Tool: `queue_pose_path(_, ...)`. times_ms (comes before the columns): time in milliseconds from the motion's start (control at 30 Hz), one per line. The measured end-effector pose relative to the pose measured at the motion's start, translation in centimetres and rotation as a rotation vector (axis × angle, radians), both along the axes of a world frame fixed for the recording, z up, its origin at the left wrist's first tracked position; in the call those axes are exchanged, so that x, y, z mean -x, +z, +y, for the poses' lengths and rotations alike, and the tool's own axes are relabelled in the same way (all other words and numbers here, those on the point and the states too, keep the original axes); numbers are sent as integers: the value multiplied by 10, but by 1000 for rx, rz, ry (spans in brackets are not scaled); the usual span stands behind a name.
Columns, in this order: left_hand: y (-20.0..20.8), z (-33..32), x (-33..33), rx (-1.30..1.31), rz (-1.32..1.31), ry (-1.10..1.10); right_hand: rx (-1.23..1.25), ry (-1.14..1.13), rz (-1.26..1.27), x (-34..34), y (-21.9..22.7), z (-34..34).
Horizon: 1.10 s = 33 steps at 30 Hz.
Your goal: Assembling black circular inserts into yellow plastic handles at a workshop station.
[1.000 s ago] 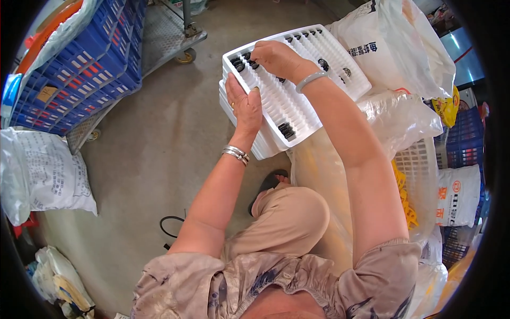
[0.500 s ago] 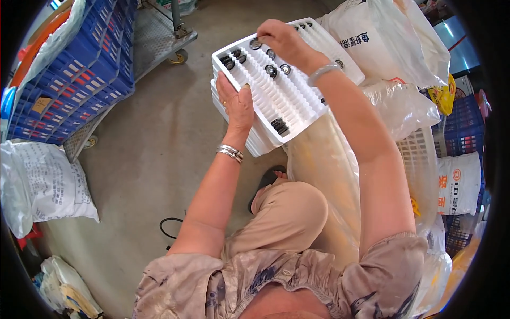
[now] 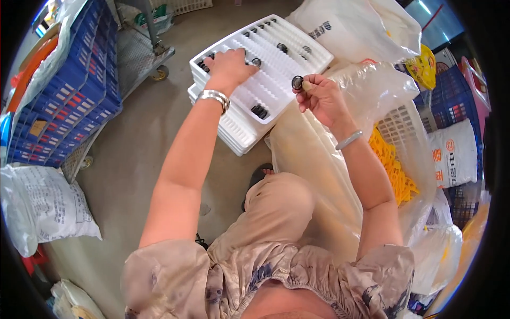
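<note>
Between the thumb and fingers of the right hand (image 3: 323,98) we see a black, glossy, round disc (image 3: 297,83), pinched and raised just beside the tray (image 3: 276,72). The left hand (image 3: 228,72) lies over the tray's other side with fingers spread; whether they grip anything, we cannot tell. A smooth pale bangle (image 3: 349,140) and shiny metal bracelets (image 3: 213,97) ring the wrists.

The tray is white plastic, moulded in ridged rows, with dark discs (image 3: 258,111) standing in small groups. It tops a stack (image 3: 236,139) of white trays; we cannot make out what carries them. Crumpled, translucent sheeting (image 3: 303,165) lies nearby, next to a white lattice basket (image 3: 398,119) with yellow pieces (image 3: 392,167).

Farther out, we find a smooth grey floor (image 3: 133,143), a metal cart (image 3: 138,61), slotted blue crates (image 3: 69,87) and a puffy white sack (image 3: 53,202).
</note>
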<state>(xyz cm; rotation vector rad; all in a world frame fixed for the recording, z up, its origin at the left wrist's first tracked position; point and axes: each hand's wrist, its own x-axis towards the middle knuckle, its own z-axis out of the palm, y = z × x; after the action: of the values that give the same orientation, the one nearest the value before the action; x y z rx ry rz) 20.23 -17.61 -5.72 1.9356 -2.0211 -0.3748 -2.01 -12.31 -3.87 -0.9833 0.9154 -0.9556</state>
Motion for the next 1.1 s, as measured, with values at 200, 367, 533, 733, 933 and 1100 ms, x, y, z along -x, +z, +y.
queue_pose_path(200, -4, -10, 16, 35, -108, 31, 253, -74, 244, -23, -12, 2)
queue_pose_path(367, -7, 4, 23, 105, -119, 79, 206, 215, 699, -55, -9, 26)
queue_pose_path(533, -21, 11, -2, 185, 60, 36, 293, 227, 657, -57, -8, 45)
queue_pose_path(733, -5, 11, -41, -96, 1340, 54, 38, 101, 296, -49, -10, 46)
queue_pose_path(933, 33, 77, 2, -405, 1857, -202, 46, -27, -271, -20, 12, 75)
queue_pose_path(1100, 68, 145, 90, 169, 1345, -371, 119, -267, -489, 11, 27, 117)
